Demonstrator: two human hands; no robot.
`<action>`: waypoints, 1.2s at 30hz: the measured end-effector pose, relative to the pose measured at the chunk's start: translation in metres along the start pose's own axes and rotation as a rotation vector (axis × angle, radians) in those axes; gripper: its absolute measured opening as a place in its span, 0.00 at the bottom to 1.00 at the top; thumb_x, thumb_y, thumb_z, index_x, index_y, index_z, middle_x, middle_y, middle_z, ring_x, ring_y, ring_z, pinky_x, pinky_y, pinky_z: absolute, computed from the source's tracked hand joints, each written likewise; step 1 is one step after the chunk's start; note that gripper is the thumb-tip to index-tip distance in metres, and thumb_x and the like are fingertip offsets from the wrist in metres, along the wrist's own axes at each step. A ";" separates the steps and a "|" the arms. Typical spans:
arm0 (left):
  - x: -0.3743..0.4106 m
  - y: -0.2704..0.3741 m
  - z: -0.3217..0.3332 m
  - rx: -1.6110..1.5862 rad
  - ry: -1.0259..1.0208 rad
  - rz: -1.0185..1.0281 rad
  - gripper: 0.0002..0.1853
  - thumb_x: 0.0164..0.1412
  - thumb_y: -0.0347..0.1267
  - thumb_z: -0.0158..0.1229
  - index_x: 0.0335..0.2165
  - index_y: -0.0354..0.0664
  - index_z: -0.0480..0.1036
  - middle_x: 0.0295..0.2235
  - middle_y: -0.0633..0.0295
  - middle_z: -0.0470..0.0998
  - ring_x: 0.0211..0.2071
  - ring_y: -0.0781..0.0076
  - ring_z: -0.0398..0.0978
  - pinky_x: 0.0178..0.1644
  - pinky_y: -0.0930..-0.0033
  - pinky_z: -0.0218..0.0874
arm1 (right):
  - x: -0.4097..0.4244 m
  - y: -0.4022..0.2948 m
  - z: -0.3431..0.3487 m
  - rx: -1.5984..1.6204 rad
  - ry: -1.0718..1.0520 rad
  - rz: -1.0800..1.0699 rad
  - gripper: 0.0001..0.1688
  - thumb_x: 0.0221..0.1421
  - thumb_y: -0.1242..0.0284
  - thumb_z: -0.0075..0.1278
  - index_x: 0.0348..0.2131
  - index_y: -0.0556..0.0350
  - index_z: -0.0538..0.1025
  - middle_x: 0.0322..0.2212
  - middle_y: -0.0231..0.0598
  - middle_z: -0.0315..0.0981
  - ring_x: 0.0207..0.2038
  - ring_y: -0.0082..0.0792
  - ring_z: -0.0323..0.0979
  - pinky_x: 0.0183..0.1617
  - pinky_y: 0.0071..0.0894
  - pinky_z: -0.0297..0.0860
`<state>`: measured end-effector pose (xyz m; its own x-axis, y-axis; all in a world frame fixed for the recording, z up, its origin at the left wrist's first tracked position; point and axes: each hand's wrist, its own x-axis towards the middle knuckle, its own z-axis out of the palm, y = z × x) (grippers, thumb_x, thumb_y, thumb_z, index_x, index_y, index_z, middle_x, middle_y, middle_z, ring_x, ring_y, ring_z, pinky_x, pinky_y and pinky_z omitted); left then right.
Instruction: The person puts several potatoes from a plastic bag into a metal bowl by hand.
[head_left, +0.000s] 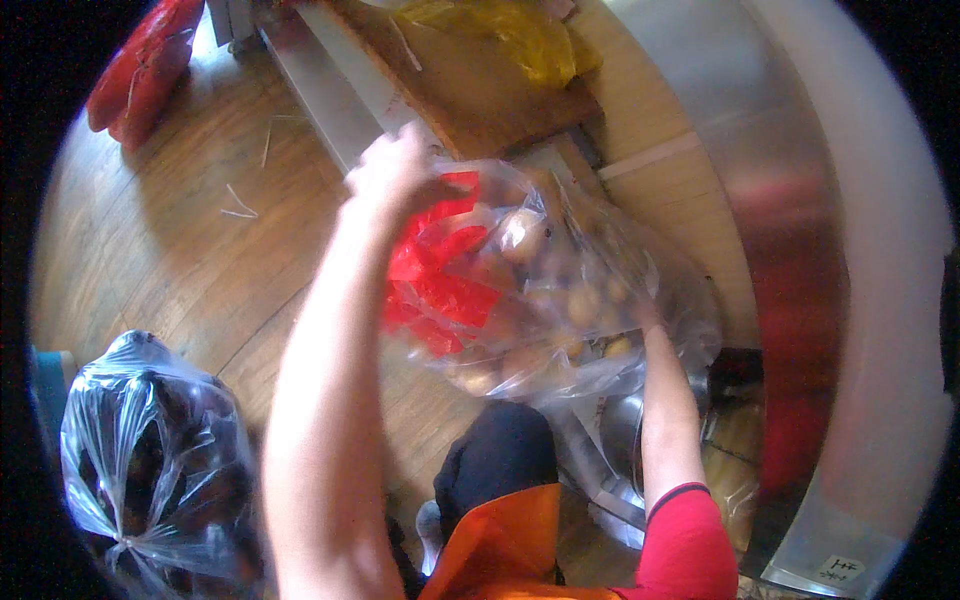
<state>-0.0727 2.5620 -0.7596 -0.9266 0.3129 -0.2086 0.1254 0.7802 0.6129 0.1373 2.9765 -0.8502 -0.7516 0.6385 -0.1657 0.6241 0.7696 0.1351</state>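
In front of my knee is a large clear plastic bag with red print, holding several round, pale brown vegetables that look like potatoes. My left hand is at the bag's upper left edge, its fingers bent; blur hides whether they grip the film. My right hand reaches to the bag's right side, partly behind or inside the clear plastic, so its fingers cannot be made out.
A tied clear bag with dark contents stands at lower left. A red bag lies at upper left. Yellow plastic rests on a brown board. A metal pot is near my right forearm, beside a steel counter edge.
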 end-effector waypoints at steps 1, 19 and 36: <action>0.007 -0.042 -0.003 -0.096 -0.137 -0.022 0.53 0.26 0.51 0.68 0.50 0.40 0.55 0.47 0.45 0.63 0.47 0.56 0.64 0.48 0.60 0.58 | 0.002 -0.018 0.000 0.019 0.002 -0.040 0.28 0.49 0.63 0.45 0.48 0.55 0.63 0.45 0.38 0.63 0.48 0.32 0.60 0.51 0.32 0.57; 0.041 -0.018 -0.006 -0.871 0.182 -0.034 0.12 0.53 0.34 0.51 0.25 0.34 0.73 0.19 0.62 0.71 0.18 0.77 0.65 0.22 0.71 0.57 | -0.098 -0.063 -0.104 1.611 -0.300 0.029 0.28 0.48 0.68 0.45 0.50 0.54 0.60 0.48 0.41 0.58 0.48 0.40 0.61 0.49 0.41 0.62; 0.043 0.004 0.028 -0.915 -0.055 -0.097 0.29 0.36 0.41 0.62 0.37 0.33 0.69 0.33 0.52 0.74 0.34 0.66 0.73 0.39 0.70 0.63 | -0.025 -0.044 -0.101 2.022 -0.323 -0.049 0.26 0.50 0.61 0.41 0.45 0.60 0.64 0.46 0.45 0.61 0.48 0.45 0.61 0.51 0.49 0.59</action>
<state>-0.1016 2.5938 -0.7877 -0.8972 0.3122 -0.3123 -0.3031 0.0791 0.9497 0.1069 2.9266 -0.7533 -0.8562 0.4233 -0.2961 0.0794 -0.4586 -0.8851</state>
